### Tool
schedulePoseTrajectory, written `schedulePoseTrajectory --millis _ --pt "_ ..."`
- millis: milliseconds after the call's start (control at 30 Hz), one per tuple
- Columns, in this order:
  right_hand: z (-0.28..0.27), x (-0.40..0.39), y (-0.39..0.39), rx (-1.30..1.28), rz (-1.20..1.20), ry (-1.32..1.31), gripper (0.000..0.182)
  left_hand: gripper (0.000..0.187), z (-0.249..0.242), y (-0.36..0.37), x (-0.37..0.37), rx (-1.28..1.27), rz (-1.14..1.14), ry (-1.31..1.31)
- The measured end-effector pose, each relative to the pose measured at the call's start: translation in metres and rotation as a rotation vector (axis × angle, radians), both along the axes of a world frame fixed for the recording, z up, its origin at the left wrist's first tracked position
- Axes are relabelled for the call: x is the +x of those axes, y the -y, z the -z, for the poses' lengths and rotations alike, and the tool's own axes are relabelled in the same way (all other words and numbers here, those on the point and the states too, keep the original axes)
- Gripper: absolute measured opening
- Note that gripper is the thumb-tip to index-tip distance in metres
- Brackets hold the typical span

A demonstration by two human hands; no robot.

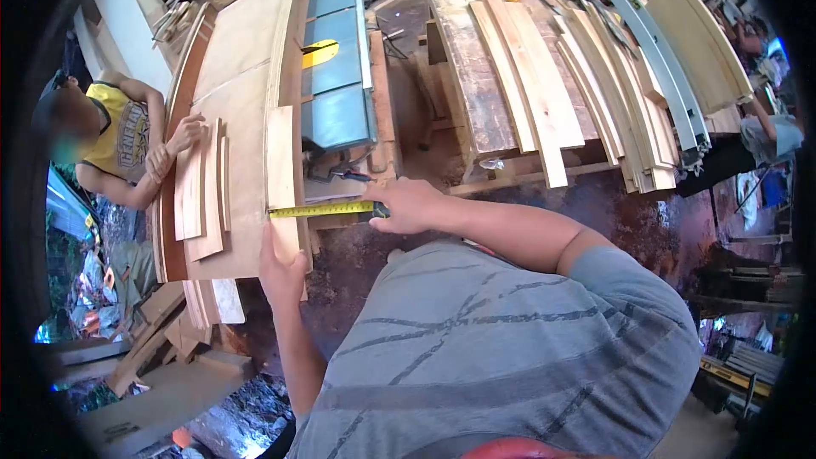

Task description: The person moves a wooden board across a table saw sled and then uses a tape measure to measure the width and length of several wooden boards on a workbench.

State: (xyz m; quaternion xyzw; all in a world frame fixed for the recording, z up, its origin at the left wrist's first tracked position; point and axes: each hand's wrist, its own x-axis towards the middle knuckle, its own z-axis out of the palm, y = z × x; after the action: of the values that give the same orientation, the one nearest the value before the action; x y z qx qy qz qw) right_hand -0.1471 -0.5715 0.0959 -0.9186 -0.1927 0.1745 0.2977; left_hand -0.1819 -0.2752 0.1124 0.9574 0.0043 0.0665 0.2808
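My right hand is closed round the case of a tape measure. Its yellow blade runs left across a pale wooden board that lies along the near side of the plywood-topped bench. My left hand is at the board's near end, one finger stretched up to the blade's tip and the thumb apart from it. Farther left on the bench, several short wood strips lie side by side.
A person in a yellow top leans on the bench's left side. Beyond my right hand stands a blue-grey table saw with a yellow insert. A worn worktable carries long planks and tools. Scrap wood lies at lower left.
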Motion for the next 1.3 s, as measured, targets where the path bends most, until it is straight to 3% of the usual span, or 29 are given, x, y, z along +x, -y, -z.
schedulePoseTrajectory --millis 100,200,333,400,467,533,600,633,667,733,767,800,867,900,933,967,1000,1033,1067,1100,1133,1200,1233,1300 --pt "0.009 0.000 0.005 0.018 0.016 -0.058 0.055 0.077 -0.002 0.001 0.000 0.005 -0.014 -0.028" --pt "0.027 -0.001 0.016 0.188 0.025 -0.039 0.056 0.076 -0.002 -0.007 0.003 -0.015 -0.032 -0.042" --pt "0.040 -0.012 0.055 0.371 0.105 -0.221 0.066 0.078 0.009 -0.040 0.019 -0.062 -0.042 -0.033" --pt "0.055 -0.024 0.074 0.479 0.228 -0.245 0.062 0.078 0.023 -0.068 0.035 -0.082 -0.016 -0.038" --pt "0.064 -0.036 0.092 0.458 0.320 -0.283 0.060 0.077 0.028 -0.087 0.051 -0.326 -0.102 -0.120" --pt "0.071 -0.047 0.109 0.442 0.420 -0.310 0.058 0.076 0.052 -0.120 0.071 -0.292 -0.082 -0.156" --pt "0.077 -0.059 0.122 0.602 0.516 -0.444 0.057 0.076 0.080 -0.147 0.087 -0.361 -0.044 -0.197" --pt "0.078 -0.065 0.124 0.610 0.531 -0.439 0.057 0.074 0.119 -0.176 0.100 -0.281 -0.013 -0.149" --pt "0.076 -0.073 0.124 0.723 0.606 -0.495 0.057 0.074 0.116 -0.177 0.104 -0.275 0.006 -0.153" --pt "0.073 -0.086 0.124 0.852 0.714 -0.536 0.057 0.071 0.114 -0.169 0.118 0.130 -0.020 -0.163" --pt "0.067 -0.092 0.125 0.956 0.716 -0.591 0.057 0.065 0.089 -0.149 0.122 0.217 -0.075 -0.060" --pt "0.058 -0.098 0.124 1.063 0.714 -0.643 0.058 0.054 0.061 -0.110 0.123 0.051 -0.077 0.128" --pt "0.032 -0.105 0.109 1.065 0.771 -0.544 0.060 0.040 0.000 -0.013 0.121 -0.273 0.248 -0.024" --pt "0.027 -0.107 0.104 0.963 0.759 -0.379 0.062 0.040 -0.017 0.052 0.107 -0.522 0.414 -0.220" --pt "0.021 -0.107 0.099 0.859 0.740 -0.217 0.063 0.040 -0.003 0.095 0.103 -0.759 0.622 -0.430" --pt "0.008 -0.107 0.095 0.747 0.748 -0.190 0.067 0.042 0.020 0.140 0.090 -0.804 0.721 -0.548" --pt "-0.003 -0.107 0.092 0.698 0.750 -0.177 0.067 0.042 0.050 0.187 0.077 -0.675 0.797 -0.555" --pt "0.008 -0.110 0.091 0.717 0.781 -0.034 0.069 0.041 0.044 0.230 0.055 -0.853 0.897 -0.682" --pt "0.019 -0.112 0.088 0.733 0.807 0.109 0.070 0.036 0.031 0.263 0.041 -0.911 0.803 -0.725" --pt "0.017 -0.120 0.090 0.738 0.809 0.118 0.070 0.034 0.054 0.290 0.040 -0.985 0.778 -0.795" --pt "0.014 -0.130 0.098 0.609 0.939 0.074 0.071 0.034 0.078 0.315 0.042 -1.062 0.749 -0.862" --pt "0.015 -0.160 0.116 0.447 1.094 -0.019 0.075 0.033 0.081 0.368 0.044 -1.184 0.582 -0.914" --pt "0.019 -0.183 0.126 0.417 1.121 -0.070 0.077 0.033 0.088 0.396 0.067 -1.095 0.642 -0.781" --pt "0.063 -0.250 0.142 0.417 1.065 -0.018 0.079 0.032 0.094 0.453 0.130 -1.156 0.503 -0.669"
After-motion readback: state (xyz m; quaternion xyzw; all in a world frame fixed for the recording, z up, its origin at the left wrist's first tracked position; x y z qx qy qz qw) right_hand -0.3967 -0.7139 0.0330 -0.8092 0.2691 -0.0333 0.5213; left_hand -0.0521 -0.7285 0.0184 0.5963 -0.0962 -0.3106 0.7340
